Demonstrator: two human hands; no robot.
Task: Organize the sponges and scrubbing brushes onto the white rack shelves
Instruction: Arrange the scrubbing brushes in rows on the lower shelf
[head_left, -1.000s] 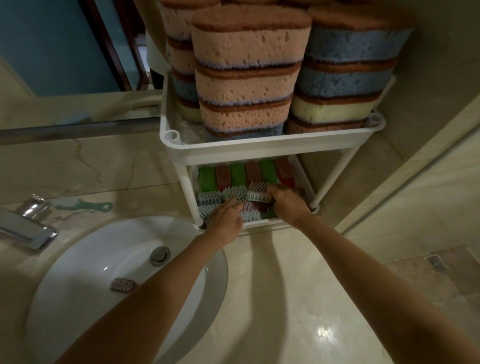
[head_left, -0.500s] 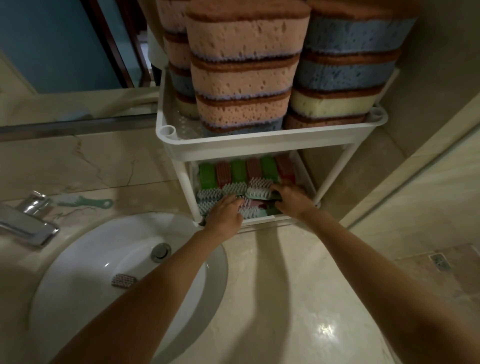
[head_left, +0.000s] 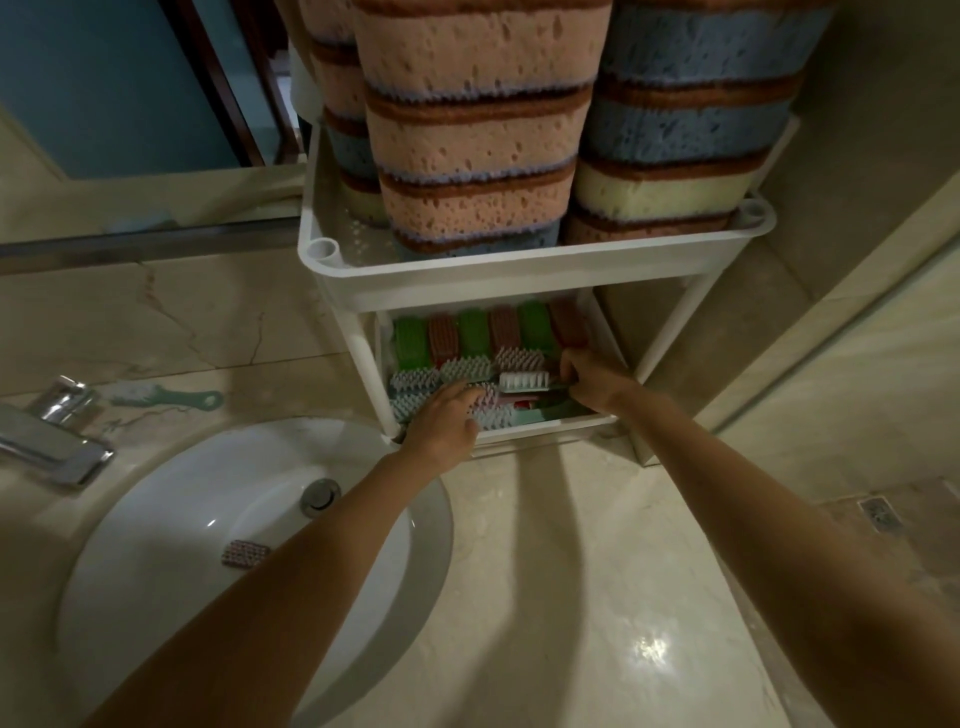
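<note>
A white rack (head_left: 524, 273) stands on the counter beside the sink. Its upper shelf carries tall stacks of large sponges (head_left: 472, 130), pink, blue and yellow. The lower shelf holds a back row of green and red pads (head_left: 488, 330) and several scrubbing brushes (head_left: 467, 370) in front. My right hand (head_left: 589, 382) grips the handle end of a white-bristled green brush (head_left: 524, 382) over the shelf. My left hand (head_left: 447, 421) lies on the front brushes, fingers stretched out over their bristles.
A white basin (head_left: 156, 545) with a drain plug (head_left: 320, 496) fills the lower left; a small red pad (head_left: 245, 554) lies inside it. A green-handled brush (head_left: 166, 399) rests on the counter behind the chrome tap (head_left: 52, 436). A mirror is at the back, a floor drain (head_left: 879, 512) at the right.
My right hand has shifted slightly right along the lower shelf with the brush. My left hand stays on the front brushes.
</note>
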